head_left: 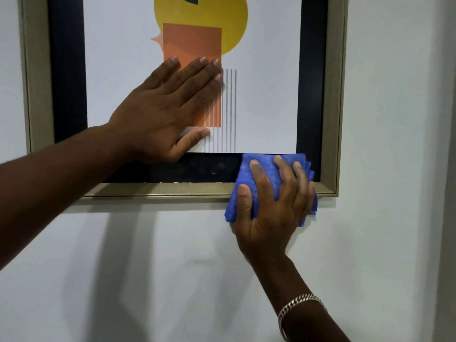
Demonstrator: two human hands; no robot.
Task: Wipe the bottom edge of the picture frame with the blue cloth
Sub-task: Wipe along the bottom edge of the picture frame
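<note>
- The wall [382, 119], pale and plain, fills the lower half and both sides of the view; it carries soft shadows of the arms below the frame.
- The picture frame [37, 95] hangs on it, taking up the upper centre; it has a dull gold outer moulding, a black inner band, and a white print with a yellow round shape, an orange rectangle and thin grey lines.
- Its bottom edge [158, 190] runs across the middle of the view; the black band just above it shows pale specks and smudges left of the cloth, so that stretch looks, by my judgement, not yet cleaned.
- The left hand [162, 104] lies flat and spread on the print at centre left, grasping nothing; it seems to steady the frame.
- The right hand [274, 201] at centre right has its grip closed around the blue cloth [246, 169], fingers pressing it against the lower right part of the frame.
- The cloth is folded, thick and slightly fuzzy; it wraps over the bottom edge, near the lower right corner.
- The wiping step appears under way; the next move calls for sliding the cloth along the edge under even pressure while the other hand holds the frame steady.
- A metal bracelet [298, 304] sits on the right wrist, lower right.
</note>
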